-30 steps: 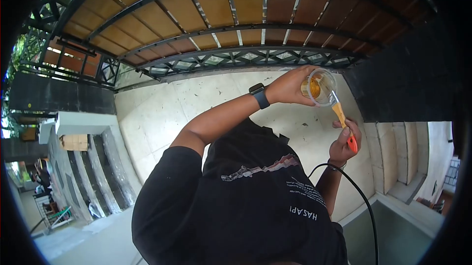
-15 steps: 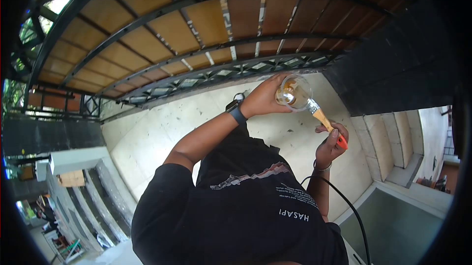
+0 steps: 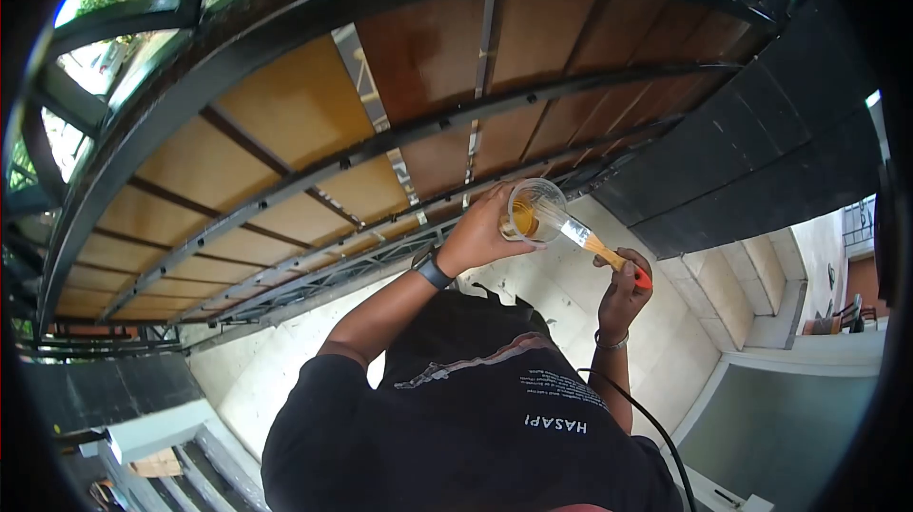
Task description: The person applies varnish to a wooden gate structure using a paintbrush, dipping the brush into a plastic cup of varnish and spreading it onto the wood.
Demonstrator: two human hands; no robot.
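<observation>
A clear plastic cup (image 3: 537,211) with amber liquid in it is gripped by my left hand (image 3: 478,231), its fingers wrapped round the side. My right hand (image 3: 623,295) holds a paintbrush (image 3: 601,248) by its wooden handle, which has a red end. The brush's metal band lies by the cup's rim, and its bristles point into the cup. Beyond my hands stands a gate (image 3: 428,65) with black metal bars and wooden panels, yellowish-brown on the left and darker red-brown on the right.
Black metal sheeting (image 3: 751,141) stands at the right, above pale steps (image 3: 718,293). More steps (image 3: 204,464) are at the lower left. The pale floor (image 3: 533,289) shows below my hands. A black cable (image 3: 656,422) runs beside my torso.
The gate fills more of the view. The cup and my left hand sit lower and further left in view. My right hand has shifted left, and the brush is still at the cup.
</observation>
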